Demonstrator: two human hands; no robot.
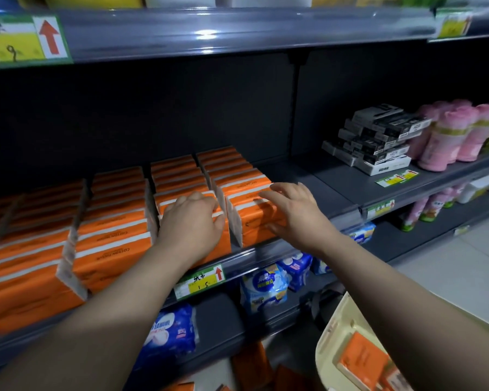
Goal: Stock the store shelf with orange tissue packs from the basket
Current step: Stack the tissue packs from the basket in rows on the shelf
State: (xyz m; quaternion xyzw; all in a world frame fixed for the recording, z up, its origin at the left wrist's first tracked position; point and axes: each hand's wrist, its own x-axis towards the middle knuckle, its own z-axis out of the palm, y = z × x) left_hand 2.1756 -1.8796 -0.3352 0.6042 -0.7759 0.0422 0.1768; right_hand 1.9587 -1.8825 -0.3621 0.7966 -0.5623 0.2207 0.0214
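Orange tissue packs (110, 235) stand in several rows running front to back on the dark middle shelf (268, 249). My left hand (192, 221) lies on the front pack of the second row from the right, its fingers curled over the pack's right edge into the gap between rows. My right hand (291, 210) rests on the front pack of the rightmost row (251, 218), fingers straight across its top and thumb against its front face. At the lower right a cream basket (329, 345) holds more orange packs (362, 359).
Bare shelf (319, 187) lies right of the orange rows, then stacked black-and-white boxes (378, 136) and pink rolls (458, 134). Blue tissue bags (266, 286) fill the shelf below. Above, another shelf edge (237, 32) overhangs. Light floor (463, 263) is at the right.
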